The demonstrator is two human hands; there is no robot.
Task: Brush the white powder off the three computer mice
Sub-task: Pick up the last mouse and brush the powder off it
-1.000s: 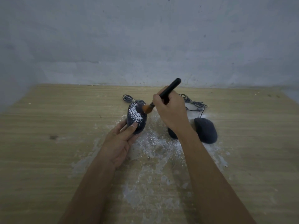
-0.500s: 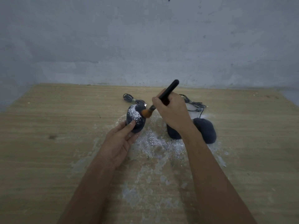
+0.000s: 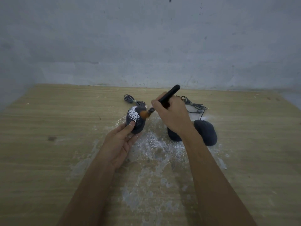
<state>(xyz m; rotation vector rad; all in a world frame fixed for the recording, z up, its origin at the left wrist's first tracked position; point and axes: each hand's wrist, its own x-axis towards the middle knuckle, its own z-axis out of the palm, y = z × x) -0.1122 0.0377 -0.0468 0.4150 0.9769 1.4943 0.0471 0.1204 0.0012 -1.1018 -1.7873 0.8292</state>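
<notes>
My left hand holds a dark mouse tilted up off the table, thumb on its top; white powder covers its upper left part. My right hand grips a black-handled brush whose orange bristles touch the mouse's upper right side. A second dark mouse lies on the table to the right, with no powder visible on it. A third mouse lies mostly hidden behind my right wrist.
White powder is scattered over the wooden table between and below my hands. Coiled mouse cables lie behind the mice, and another cable runs to the right one. A grey wall stands close behind the table.
The held mouse has been lifted slightly away from me, and the brush bristles have swept along its right side. Less powder shows on the right half of the mouse.
</notes>
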